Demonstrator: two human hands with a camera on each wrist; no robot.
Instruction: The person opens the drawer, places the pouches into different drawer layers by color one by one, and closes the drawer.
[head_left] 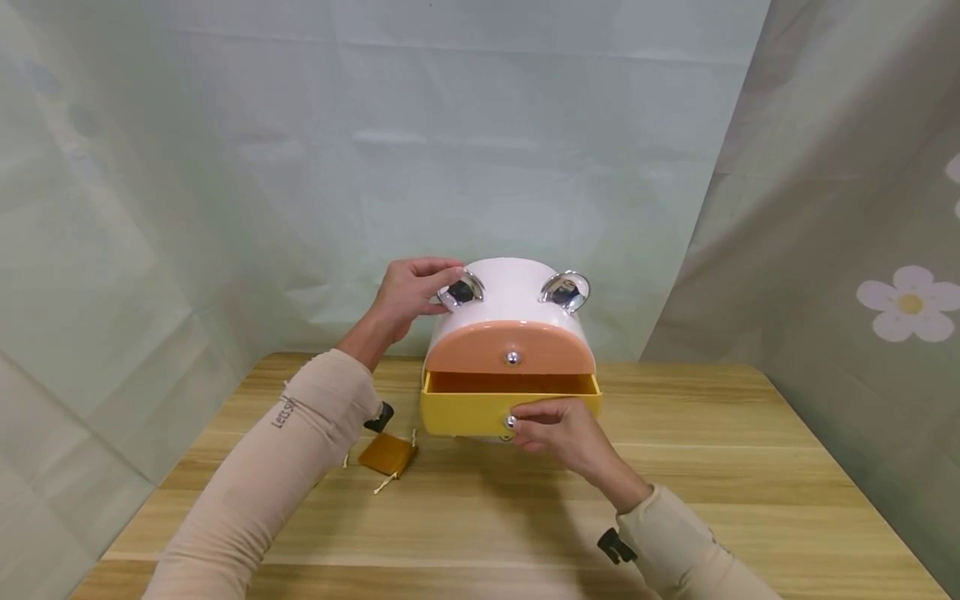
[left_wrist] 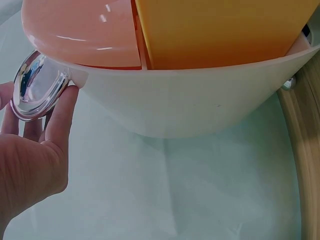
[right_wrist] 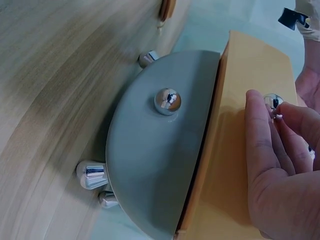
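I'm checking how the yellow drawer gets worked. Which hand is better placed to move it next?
Probably the right hand: it pinches the knob of the partly open yellow drawer. The left hand holds the box's mirror ear, steadying it.

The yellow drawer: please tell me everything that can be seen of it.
The yellow drawer looks like glossy plastic, with a flat front and a small round chrome knob. It sits below the closed orange, half-round drawer in the white box, above a grey, half-round front, and is pulled partly out, its inside showing. The right hand pinches its knob; the left hand holds the box's mirrored ear.
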